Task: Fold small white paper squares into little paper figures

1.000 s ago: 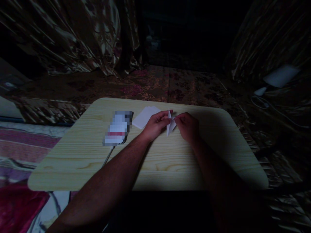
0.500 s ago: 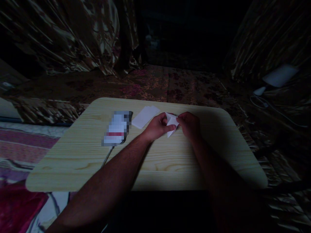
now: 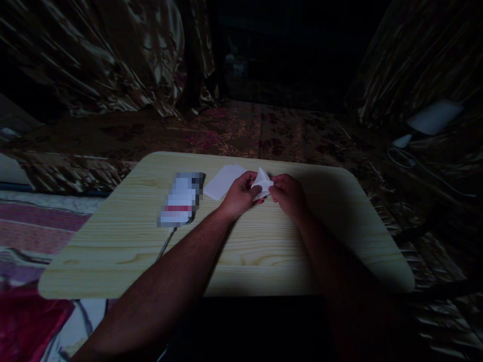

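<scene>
A small piece of folded white paper (image 3: 262, 182) is held between my two hands, a little above the wooden table (image 3: 264, 246). Its pointed tip faces away from me. My left hand (image 3: 241, 195) pinches its left side, thumb on top and fingers behind. On the right edge, my right hand (image 3: 289, 193) grips it between thumb and forefinger. Just beyond my left hand lies a stack of white paper sheets (image 3: 222, 182), partly covered by that hand. The fingers behind the folded paper are mostly hidden.
A pixelated phone-like object (image 3: 180, 200) lies on the table's left side, with a white cable (image 3: 166, 244) running from it towards me. At the far right stands a white lamp (image 3: 433, 118) with a cord. Patterned curtains (image 3: 151, 55) hang behind the table, and the room is dim.
The folded paper has turned in my hands: its point faced towards me and now faces away. My right hand has shifted slightly left and lower on its edge.
</scene>
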The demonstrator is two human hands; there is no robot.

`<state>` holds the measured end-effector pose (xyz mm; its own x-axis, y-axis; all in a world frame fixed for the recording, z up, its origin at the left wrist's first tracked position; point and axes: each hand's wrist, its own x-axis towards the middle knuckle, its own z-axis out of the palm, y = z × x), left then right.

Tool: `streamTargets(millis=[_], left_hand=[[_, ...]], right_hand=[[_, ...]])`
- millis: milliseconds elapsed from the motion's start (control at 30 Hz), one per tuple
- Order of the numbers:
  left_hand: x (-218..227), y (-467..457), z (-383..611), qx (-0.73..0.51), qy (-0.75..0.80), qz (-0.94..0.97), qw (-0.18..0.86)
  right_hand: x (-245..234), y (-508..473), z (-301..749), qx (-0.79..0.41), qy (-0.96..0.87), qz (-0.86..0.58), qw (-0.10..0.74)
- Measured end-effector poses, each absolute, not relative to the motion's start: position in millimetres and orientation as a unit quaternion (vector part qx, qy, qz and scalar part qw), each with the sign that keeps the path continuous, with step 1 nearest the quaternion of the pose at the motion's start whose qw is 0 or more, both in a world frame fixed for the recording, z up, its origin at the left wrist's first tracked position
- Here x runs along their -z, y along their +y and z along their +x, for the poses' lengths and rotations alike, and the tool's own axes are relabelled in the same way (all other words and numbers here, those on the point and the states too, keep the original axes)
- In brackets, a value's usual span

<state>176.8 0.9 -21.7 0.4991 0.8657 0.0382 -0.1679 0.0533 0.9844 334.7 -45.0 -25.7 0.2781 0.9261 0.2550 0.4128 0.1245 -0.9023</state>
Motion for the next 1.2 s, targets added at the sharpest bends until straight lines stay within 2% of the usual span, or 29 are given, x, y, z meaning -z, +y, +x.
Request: streamTargets(millis=[100,300,567,800,1200], left_hand=[[19.7,-1.5,176.5,-0.371,0.304,0.576,0.662],[20.4,2.8,173.3,-0.378,0.323,0.643,0.582],[20.3,3.7,171.1,-0.345,0.323,0.697,0.539],[17.0,4.8,167.2,-0.304,0.302,0.705,0.565],[18.4,12.3,162.9,-0.373,0.309,0.600,0.637]], right_hand=[[24.5,-45.9,333.8,-0.251,-0.548,-0.613,0.511],[24.1,-46.5,335.7,-0.272,-0.546,-0.610,0.506],[23.5,-48.4,334.1,-0.212,-0.592,-0.612,0.479],[17.7,-48.9,339.9,-0.281,-0.554,-0.621,0.478],[10.0,-52.8,347.6,-0.406,-0.552,-0.537,0.492]])
